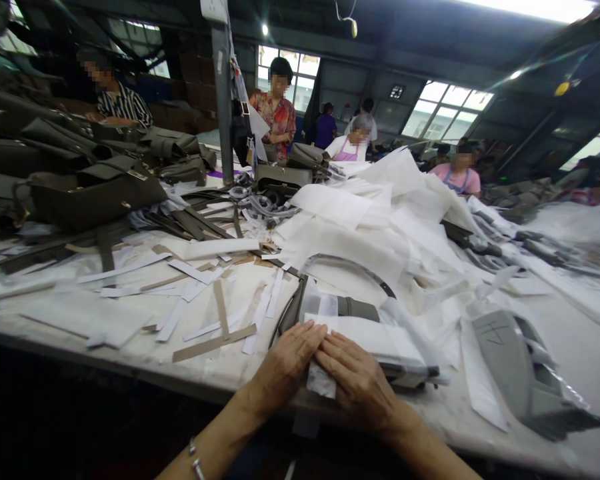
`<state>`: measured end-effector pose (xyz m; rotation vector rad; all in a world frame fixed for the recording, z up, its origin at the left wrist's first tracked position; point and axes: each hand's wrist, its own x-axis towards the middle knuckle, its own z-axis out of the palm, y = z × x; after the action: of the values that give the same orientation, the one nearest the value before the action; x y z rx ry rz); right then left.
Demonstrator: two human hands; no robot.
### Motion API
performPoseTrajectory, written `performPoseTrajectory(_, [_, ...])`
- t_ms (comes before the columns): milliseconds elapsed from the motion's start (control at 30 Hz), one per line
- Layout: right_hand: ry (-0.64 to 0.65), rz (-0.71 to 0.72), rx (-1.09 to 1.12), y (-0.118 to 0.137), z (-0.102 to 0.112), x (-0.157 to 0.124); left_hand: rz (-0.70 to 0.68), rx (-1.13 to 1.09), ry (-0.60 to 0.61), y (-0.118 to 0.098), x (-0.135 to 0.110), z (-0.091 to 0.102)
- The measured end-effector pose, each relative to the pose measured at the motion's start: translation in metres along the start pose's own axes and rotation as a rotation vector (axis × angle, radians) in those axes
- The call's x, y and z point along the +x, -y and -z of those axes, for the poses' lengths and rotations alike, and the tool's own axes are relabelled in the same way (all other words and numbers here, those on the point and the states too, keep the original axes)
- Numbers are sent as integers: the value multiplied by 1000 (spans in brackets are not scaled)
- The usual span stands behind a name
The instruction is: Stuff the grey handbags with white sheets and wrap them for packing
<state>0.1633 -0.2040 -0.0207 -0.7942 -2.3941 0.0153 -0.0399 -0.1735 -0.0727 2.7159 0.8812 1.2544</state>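
Observation:
My left hand point(287, 363) and my right hand point(360, 380) lie side by side at the near edge of the work table point(80, 320). Both press flat on a sheet of white wrapping paper point(370, 337) that covers a dark olive handbag point(353, 308). The fingers of both hands pinch the paper's near edge. The bag's curved handle point(350, 267) arches up behind the paper, partly wrapped in white.
White and brown paper strips point(200, 300) litter the table to the left. A heap of white wrapping sheets point(380, 213) rises behind the bag. Olive handbags point(95, 190) stack at the far left, a grey bag point(525, 373) lies right. Several other people work across the table.

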Motion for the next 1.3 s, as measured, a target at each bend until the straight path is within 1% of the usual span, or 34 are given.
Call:
performPoseTrajectory(67, [62, -41, 104, 0, 12, 1, -3, -3, 17, 2, -2, -1])
performPoseTrajectory(100, [68, -99, 160, 0, 17, 2, -6, -7, 25, 3, -2, -2])
performPoseTrajectory(167, [15, -251, 231, -1, 22, 4, -11, -14, 30, 5, -4, -5])
performPoseTrajectory(233, [-48, -332, 218, 0, 18, 7, -9, -14, 17, 7, -4, -6])
performPoseTrajectory(300, [-73, -297, 146, 1, 8, 8, -6, -37, 36, 7, -3, -2])
performPoseTrajectory(367, [-58, -229, 57, 2, -1, 9, 17, -116, 104, 7, 2, 8])
performPoseTrajectory(467, [-43, -170, -67, 1, -10, 10, 104, -273, 241, 6, 11, 27])
performPoseTrajectory(533, [-29, -138, -126, -1, -13, 11, 159, -322, 269, 4, 15, 33])
performPoseTrajectory(567, [-18, -129, -148, -3, -13, 12, 178, -322, 248, 4, 15, 32])
performPoseTrajectory(633, [1, -126, -155, -5, -11, 13, 183, -281, 146, 3, 14, 24])
performPoseTrajectory(700, [-19, -129, -99, -5, -5, 12, 138, -206, 35, 2, 12, 12])
performPoseTrajectory(767, [-73, -112, -12, 1, 3, 7, 66, -141, -29, 1, 9, 4])
performPoseTrajectory(833, [-83, -42, 44, 13, 9, 0, 14, -115, -42, 1, 8, 0])
performPoseTrajectory(900, [-15, 42, 37, 28, 10, -9, -2, -116, -25, 2, 9, 1])
performPoseTrajectory(967, [64, 65, -37, 39, 1, -18, -3, -116, -3, 2, 9, 4])
performPoseTrajectory(1033, [82, 24, -127, 44, -13, -26, -6, -103, 5, 3, 9, 5])
performPoseTrajectory(1100, [51, -20, -151, 42, -28, -30, -13, -89, 11, 3, 8, 6])
performPoseTrajectory(1167, [-3, -29, -91, 37, -38, -31, -24, -67, 7, 2, 7, 5])
performPoseTrajectory(1233, [-72, -41, 3, 33, -41, -30, -34, -30, 1, 0, 6, 4])
performPoseTrajectory(1300, [-139, -88, 98, 32, -40, -28, -37, 12, -2, -2, 5, 3])
